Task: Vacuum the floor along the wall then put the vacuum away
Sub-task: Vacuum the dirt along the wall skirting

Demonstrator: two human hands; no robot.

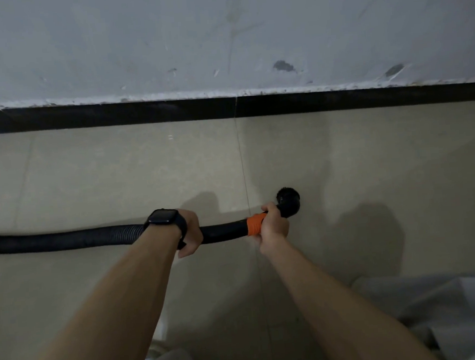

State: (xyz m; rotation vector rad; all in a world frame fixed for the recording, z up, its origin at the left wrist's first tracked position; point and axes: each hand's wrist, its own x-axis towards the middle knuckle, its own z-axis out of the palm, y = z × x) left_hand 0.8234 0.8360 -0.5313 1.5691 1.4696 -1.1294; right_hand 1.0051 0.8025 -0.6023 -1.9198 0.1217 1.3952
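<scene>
I have 2 hands on the black ribbed vacuum hose (66, 239), which runs in from the left edge, level across the beige tiled floor (90, 176). My left hand (190, 231) is wrapped over the hose from above, fingers curled round it, with a black smartwatch (161, 217) on the wrist, its screen dark. My right hand (273, 225) grips the orange collar (254, 224) at the hose's end, just behind the black round brush nozzle (288, 200). The nozzle points down at the tile, well apart from the black skirting (113, 114) under the scuffed grey wall (220, 34); I cannot tell if it touches the floor. Grey cloth (450, 305) lies at lower right.
</scene>
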